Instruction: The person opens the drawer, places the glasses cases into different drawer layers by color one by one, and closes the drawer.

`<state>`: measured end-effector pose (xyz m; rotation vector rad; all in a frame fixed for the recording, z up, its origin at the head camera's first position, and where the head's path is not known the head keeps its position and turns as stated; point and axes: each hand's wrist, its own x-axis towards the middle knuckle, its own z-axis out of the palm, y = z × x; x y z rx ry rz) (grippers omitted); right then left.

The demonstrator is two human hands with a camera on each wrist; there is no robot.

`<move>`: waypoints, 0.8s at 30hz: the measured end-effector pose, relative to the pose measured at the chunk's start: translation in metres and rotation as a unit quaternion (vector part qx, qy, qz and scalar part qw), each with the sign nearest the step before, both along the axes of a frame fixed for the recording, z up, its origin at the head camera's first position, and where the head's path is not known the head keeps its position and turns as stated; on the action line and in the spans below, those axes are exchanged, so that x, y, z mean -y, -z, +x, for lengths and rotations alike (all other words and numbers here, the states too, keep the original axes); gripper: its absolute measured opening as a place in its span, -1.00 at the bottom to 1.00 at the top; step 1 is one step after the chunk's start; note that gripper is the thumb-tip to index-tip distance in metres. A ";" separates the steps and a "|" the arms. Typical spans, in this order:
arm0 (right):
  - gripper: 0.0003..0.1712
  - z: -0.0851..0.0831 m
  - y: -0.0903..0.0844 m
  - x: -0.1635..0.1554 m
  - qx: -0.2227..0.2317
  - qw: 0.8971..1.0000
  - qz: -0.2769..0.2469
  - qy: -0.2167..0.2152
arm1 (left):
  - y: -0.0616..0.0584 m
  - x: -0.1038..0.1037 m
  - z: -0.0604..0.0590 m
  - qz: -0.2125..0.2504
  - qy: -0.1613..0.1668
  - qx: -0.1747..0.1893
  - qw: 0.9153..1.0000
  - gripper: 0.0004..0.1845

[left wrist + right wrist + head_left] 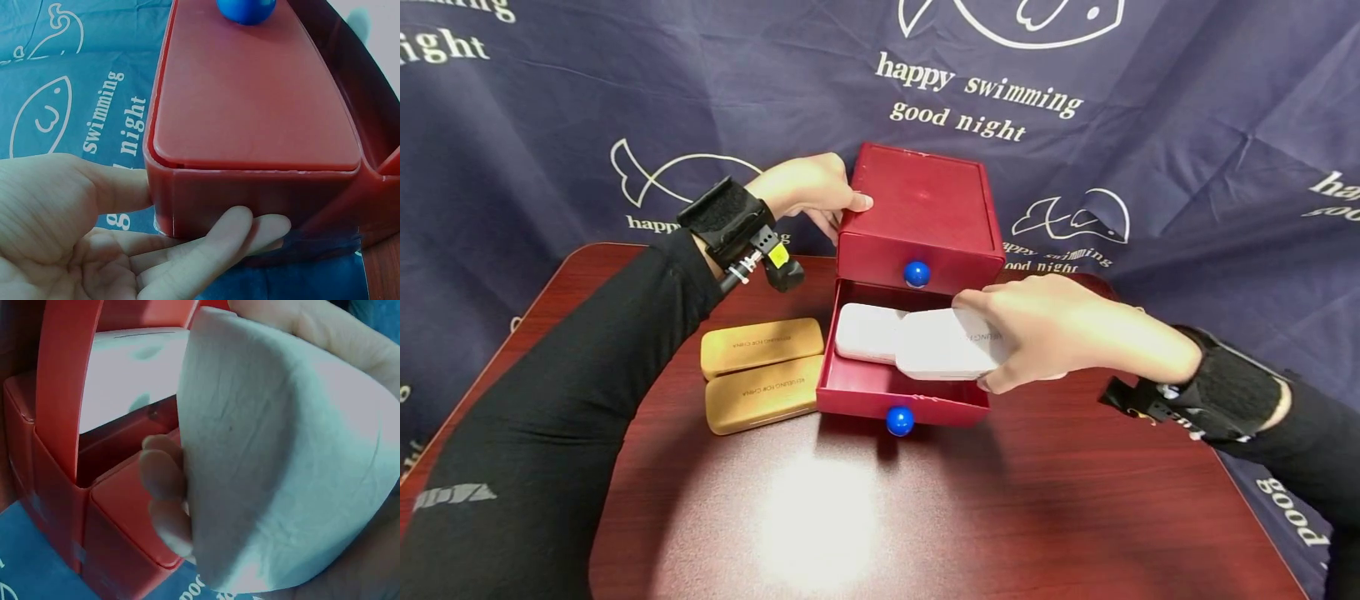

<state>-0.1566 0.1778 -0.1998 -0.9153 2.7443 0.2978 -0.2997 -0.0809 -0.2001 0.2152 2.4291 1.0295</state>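
A red two-drawer box [925, 208] stands on the table, its lower drawer [880, 392] pulled out. My left hand [808, 192] rests against the box's left rear corner, thumb on the top edge and fingers [231, 234] along its back wall [262, 200]. My right hand [1045, 333] grips a white glasses case [943, 343] and holds it over the open drawer's right half. A second white case [867, 330] lies inside the drawer on the left. In the right wrist view the held case [281, 462] fills the frame.
Two tan glasses cases [760, 346] [763, 392] lie side by side left of the drawer. Blue knobs [916, 273] [899, 421] mark both drawer fronts. A dark printed cloth [1187, 125] hangs behind the brown table [925, 517].
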 end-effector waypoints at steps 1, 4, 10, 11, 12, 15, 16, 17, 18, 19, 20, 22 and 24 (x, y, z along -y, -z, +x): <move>-0.11 -0.002 0.001 0.002 0.009 1.000 0.011 -0.002 | 0.000 0.000 0.000 0.000 0.001 0.000 1.000 -0.75; -0.16 -0.005 0.002 0.006 0.035 0.999 0.030 -0.014 | 0.000 0.000 0.000 0.000 0.002 0.002 1.000 -0.76; -0.21 -0.013 0.003 0.013 0.076 0.995 0.056 -0.029 | 0.002 -0.001 -0.002 -0.003 -0.002 -0.003 1.000 -0.75; -0.21 -0.014 0.003 0.015 0.082 0.994 0.060 -0.029 | 0.002 0.000 -0.002 -0.003 -0.002 -0.003 1.000 -0.75; -0.22 -0.015 0.002 0.016 0.086 0.994 0.065 -0.030 | 0.002 0.000 -0.003 -0.004 -0.003 -0.002 1.000 -0.75; -0.23 -0.018 0.000 0.019 0.101 0.992 0.072 -0.036 | 0.003 0.001 -0.003 -0.003 -0.003 -0.003 1.000 -0.75; -0.22 -0.019 -0.001 0.020 0.106 0.991 0.074 -0.039 | 0.003 0.001 -0.003 -0.003 -0.003 -0.003 1.000 -0.75; -0.21 -0.020 -0.002 0.021 0.112 0.990 0.075 -0.042 | 0.003 0.002 -0.003 -0.003 -0.002 -0.004 1.000 -0.75; -0.20 -0.021 -0.003 0.022 0.117 0.989 0.075 -0.044 | 0.003 0.002 -0.003 -0.004 0.000 -0.005 1.000 -0.75; -0.19 -0.023 -0.003 0.022 0.124 0.988 0.074 -0.047 | 0.002 0.002 -0.002 -0.004 0.001 -0.006 1.000 -0.75; -0.20 -0.024 -0.004 0.022 0.131 0.988 0.072 -0.048 | 0.002 0.002 -0.002 -0.005 0.003 -0.006 1.000 -0.75; -0.19 -0.026 -0.004 0.022 0.141 0.986 0.067 -0.051 | 0.002 0.002 -0.002 -0.005 0.005 -0.005 1.000 -0.76; -0.21 -0.027 -0.004 0.022 0.148 0.986 0.062 -0.054 | 0.001 0.002 -0.001 -0.005 0.008 -0.006 1.000 -0.76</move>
